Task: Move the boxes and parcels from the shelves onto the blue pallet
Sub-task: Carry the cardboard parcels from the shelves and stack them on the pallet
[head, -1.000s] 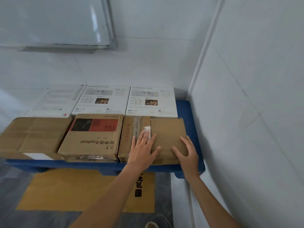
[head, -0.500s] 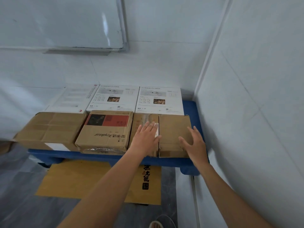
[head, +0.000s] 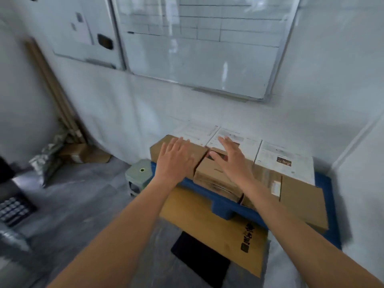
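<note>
Since the earlier frames my hands have left the rightmost brown box, where they lay flat, and my view has swung left and up. My left hand now hovers over the left brown box and my right hand over the middle brown box; whether either palm touches cardboard I cannot tell through the blur. The fingers of both hands are spread and straight, gripping nothing. The blue pallet lies on the floor against the right wall, carrying three brown boxes in its near row and three white boxes in its far row. A flattened cardboard sheet lies on the floor on the near side of the pallet, and a small green stool stands just beside its left end. In my judgement the last box is set down and squared, and the leftward turn suggests that I am heading back to the shelves, which are out of view, for another load.
</note>
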